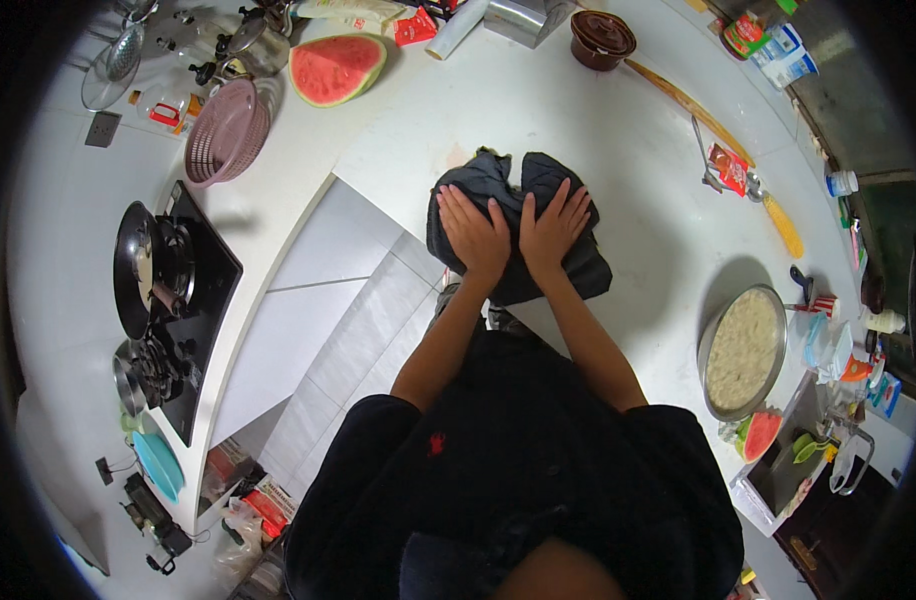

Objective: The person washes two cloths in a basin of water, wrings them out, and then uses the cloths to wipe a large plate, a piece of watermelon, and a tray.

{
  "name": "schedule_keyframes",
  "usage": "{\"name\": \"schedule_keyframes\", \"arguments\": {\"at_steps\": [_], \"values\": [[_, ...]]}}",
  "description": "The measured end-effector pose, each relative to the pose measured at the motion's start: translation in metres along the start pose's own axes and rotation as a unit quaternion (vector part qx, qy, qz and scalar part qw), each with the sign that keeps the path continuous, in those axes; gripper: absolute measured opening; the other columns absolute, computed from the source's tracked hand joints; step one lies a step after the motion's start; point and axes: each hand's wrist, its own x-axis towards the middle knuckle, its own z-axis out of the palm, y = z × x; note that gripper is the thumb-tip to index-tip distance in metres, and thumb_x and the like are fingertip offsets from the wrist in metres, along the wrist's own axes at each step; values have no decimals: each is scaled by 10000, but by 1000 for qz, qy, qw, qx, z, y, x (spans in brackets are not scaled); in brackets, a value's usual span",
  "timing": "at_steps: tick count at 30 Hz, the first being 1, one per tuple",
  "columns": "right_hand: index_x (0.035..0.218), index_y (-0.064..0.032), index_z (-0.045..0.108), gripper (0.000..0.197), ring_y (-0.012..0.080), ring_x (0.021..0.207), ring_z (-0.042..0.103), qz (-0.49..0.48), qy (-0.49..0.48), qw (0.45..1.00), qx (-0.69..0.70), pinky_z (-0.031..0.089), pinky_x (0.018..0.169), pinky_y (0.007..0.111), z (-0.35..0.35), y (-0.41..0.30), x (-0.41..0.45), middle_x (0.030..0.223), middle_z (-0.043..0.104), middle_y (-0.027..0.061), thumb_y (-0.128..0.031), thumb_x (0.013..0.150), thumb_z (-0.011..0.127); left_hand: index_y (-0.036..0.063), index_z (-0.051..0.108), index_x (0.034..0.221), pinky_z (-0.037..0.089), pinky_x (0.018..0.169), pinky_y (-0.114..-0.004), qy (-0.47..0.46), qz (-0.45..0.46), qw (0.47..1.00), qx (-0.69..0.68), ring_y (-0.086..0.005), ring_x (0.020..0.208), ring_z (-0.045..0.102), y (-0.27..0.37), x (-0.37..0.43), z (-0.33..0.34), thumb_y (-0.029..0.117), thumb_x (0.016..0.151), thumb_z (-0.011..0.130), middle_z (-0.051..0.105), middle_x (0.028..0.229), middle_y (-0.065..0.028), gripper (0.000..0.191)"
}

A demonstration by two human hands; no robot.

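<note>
A dark grey cloth (585, 274), bunched and wrinkled, lies on the white countertop (653, 217) in front of me, its lower part over the counter's edge. My left hand (475, 232) rests flat on its left half, fingers spread. On the right half lies my right hand (552, 231), palm down, fingers also spread. The two hands are close together but apart at the thumbs. Neither hand's fingers are closed round the cloth. What lies beneath the cloth is hidden. A faint pinkish stain (456, 155) shows on the counter beyond its upper left edge.
A cut watermelon (336, 67) and a pink plastic basket (225, 142) stand at upper left, near a stove with a wok (133, 270). A lidded brown pot (602, 39) is at the far side. To the right are a corn-handled spoon (780, 225) and a large metal bowl (743, 352) of pale mixture.
</note>
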Motion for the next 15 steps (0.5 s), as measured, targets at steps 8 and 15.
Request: {"name": "schedule_keyframes", "arguments": {"at_steps": [8, 15], "values": [[1285, 33, 292, 607, 448, 1242, 189, 94, 48, 993, -50, 140, 1002, 537, 26, -9, 23, 1321, 221, 320, -364, 851, 444, -130, 284, 1239, 233, 1003, -445, -21, 84, 995, -51, -419, 1205, 297, -35, 55, 4, 274, 828, 492, 322, 1278, -298, 613], [1255, 39, 335, 556, 409, 1218, 280, 112, 87, 990, -23, 198, 1002, 498, 28, -19, 34, 1280, 335, 274, -306, 841, 473, -98, 335, 1235, 253, 1002, -417, -168, 261, 928, -207, -389, 1202, 327, -38, 109, 24, 223, 868, 433, 370, 1263, -265, 497]]}}
